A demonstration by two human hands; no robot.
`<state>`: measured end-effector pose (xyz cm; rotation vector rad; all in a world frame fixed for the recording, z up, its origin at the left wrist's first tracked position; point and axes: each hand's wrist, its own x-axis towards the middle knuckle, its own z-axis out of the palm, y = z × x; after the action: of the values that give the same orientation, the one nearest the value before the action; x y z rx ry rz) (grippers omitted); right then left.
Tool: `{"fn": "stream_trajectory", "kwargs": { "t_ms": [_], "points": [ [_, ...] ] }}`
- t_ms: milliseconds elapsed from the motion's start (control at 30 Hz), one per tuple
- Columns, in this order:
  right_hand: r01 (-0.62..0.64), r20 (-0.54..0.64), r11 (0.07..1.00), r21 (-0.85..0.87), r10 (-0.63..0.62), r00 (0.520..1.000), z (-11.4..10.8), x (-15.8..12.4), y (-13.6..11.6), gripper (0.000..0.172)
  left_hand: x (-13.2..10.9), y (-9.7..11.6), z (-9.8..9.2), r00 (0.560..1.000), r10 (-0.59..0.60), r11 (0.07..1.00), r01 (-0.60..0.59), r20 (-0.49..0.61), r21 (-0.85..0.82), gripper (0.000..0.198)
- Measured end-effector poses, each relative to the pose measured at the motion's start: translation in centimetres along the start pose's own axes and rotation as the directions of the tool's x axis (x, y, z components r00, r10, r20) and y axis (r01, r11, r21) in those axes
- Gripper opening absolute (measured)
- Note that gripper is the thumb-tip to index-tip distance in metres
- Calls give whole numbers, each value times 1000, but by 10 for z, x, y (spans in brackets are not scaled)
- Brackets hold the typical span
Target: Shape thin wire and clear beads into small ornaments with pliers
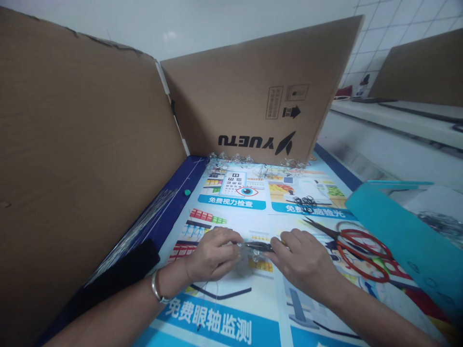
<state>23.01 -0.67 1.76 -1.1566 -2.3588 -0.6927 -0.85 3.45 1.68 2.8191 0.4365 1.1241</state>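
Observation:
My right hand [300, 253] is closed around the handles of a pair of pliers [259, 246], its dark jaws pointing left toward my other hand. My left hand [215, 255], with a silver bangle at the wrist, pinches a small thin wire piece by the jaw tips. Clear, shiny bits [256, 254] of that piece hang just under the pliers; its exact shape is blurred. Red-handled scissors [365, 248] lie to the right of my right hand, blades toward the far left. Beyond it sits a small bunch of dark wire loops [305, 202].
Cardboard panels [249, 96] stand along the left and back. Clear wire pieces [235, 159] lie along the back panel's foot. Thin straight wires [141, 224] and a black object [126, 270] lie at left. A turquoise box [383, 207] with wire pieces stands at right. A printed poster covers the table.

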Motion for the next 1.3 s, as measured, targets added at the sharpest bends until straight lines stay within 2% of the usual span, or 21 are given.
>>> {"fn": "stream_trajectory", "kwargs": {
  "t_ms": [400, 600, 733, 867, 967, 1100, 1300],
  "points": [
    [-38, -9, 998, 42, 39, 999, 0, -1, -1, 29, -3, -4, 1, 997, 71, 992, -75, 42, 104, 9],
    [-53, 17, 998, 38, 52, 999, 3, -1, -3, 30, -3, -4, 1, 988, 117, 981, -130, 100, 142, 12],
    [-82, 45, 996, 28, 80, 996, 7, -1, -1, 29, -5, -6, 2, 999, -18, 994, 13, 45, 109, 13],
    [-114, 62, 992, 51, 111, 992, 12, -4, 5, 29, -6, -9, 5, 981, -194, 978, 195, 16, -72, 15],
    [-146, 58, 982, 118, 140, 989, 16, -7, 9, 30, -6, -10, 7, 958, -287, 938, 278, -15, -208, 15],
    [-169, 49, 965, 198, 163, 985, 19, -8, 9, 32, -4, -10, 8, 941, -336, 906, 311, -42, -287, 13],
    [-155, 32, 957, 246, 152, 988, 16, -6, 4, 32, -5, -9, 8, 944, -322, 907, 285, -74, -310, 14]
  ]
}}
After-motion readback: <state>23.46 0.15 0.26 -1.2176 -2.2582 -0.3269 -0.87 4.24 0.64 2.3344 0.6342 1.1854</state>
